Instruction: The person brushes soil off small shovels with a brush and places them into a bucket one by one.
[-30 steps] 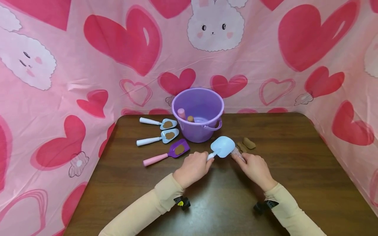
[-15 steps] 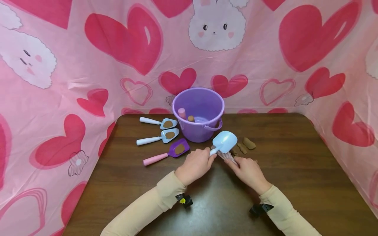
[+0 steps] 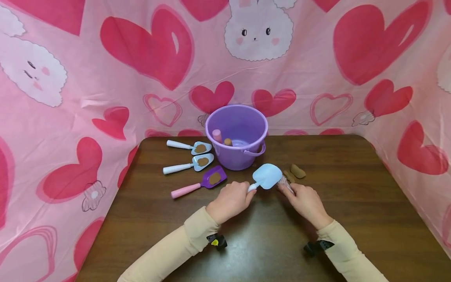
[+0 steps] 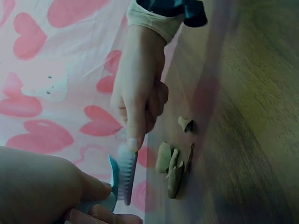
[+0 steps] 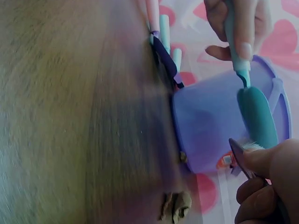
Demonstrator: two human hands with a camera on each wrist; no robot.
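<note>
My left hand [image 3: 230, 199] grips the white handle of a light-blue toy shovel [image 3: 267, 175], blade raised above the table with its underside turned up. My right hand [image 3: 307, 201] holds a brush [image 3: 286, 183] with pale bristles at the blade's right edge. In the left wrist view the brush's [image 4: 125, 179] bristles face the shovel blade and seem to touch it. In the right wrist view the shovel blade [image 5: 258, 116] hangs in front of the bucket, close to the brush. Several brown clay-like lumps [image 3: 298, 171] lie just beyond my right hand.
A purple bucket [image 3: 234, 157] stands behind the hands, with a pink handle end [image 3: 216, 136] and a brown rounded end [image 3: 228, 141] inside. To its left lie a purple shovel [image 3: 214, 178] with a pink handle and two light-blue trowels [image 3: 208, 162], all bearing brown patches.
The brush swept left beneath the shovel half a second ago and is now back at its right edge. The shovel tipped up, then lowered again. Both hands keep their hold.
</note>
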